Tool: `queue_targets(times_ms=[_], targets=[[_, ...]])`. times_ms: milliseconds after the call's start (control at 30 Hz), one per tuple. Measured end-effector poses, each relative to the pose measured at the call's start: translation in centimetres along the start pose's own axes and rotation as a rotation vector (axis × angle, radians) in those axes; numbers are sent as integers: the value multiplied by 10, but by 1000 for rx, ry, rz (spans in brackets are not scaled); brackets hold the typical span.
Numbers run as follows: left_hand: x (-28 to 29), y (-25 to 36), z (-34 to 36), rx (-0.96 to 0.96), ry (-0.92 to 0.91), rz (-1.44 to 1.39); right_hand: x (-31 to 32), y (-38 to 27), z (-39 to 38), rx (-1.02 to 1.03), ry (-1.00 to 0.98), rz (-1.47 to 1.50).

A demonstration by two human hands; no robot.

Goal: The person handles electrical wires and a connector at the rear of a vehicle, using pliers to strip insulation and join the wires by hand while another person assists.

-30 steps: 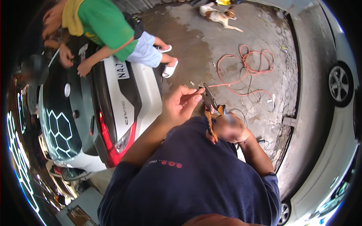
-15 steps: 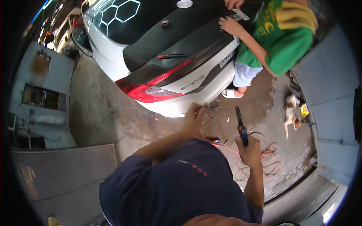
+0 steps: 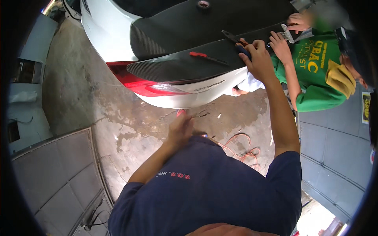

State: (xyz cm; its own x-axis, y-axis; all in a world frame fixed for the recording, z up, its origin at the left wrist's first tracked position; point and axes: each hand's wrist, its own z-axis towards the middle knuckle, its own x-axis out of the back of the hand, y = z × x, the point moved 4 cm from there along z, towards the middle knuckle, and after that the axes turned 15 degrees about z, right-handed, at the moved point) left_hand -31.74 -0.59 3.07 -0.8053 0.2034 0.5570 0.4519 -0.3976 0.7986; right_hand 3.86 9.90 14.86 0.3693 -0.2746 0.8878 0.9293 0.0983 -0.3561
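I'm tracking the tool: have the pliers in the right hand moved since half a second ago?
Yes, toward the white car: the pliers, behind it earlier, now appear over its dark trunk lid.

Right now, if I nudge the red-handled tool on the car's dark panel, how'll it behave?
The red-handled tool is probably stiff: its slim body lies straight. Likely light, being so thin. It may slide easily, since the dark panel under it looks smooth.

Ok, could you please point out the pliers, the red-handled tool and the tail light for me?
Pliers point(image 3: 230, 36): head view, on the metal nose.
Red-handled tool point(image 3: 201, 55): head view, on the red handle.
Tail light point(image 3: 145, 86): head view, on the red lens.
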Motion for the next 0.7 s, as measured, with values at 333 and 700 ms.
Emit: queue_targets(times_ms=[333,700], targets=[[25,7,45,636,-491,-741,1,-84,10,124,73,58],[3,46,59,808,-636,-1156,7,-118,-53,-300,84,472]])
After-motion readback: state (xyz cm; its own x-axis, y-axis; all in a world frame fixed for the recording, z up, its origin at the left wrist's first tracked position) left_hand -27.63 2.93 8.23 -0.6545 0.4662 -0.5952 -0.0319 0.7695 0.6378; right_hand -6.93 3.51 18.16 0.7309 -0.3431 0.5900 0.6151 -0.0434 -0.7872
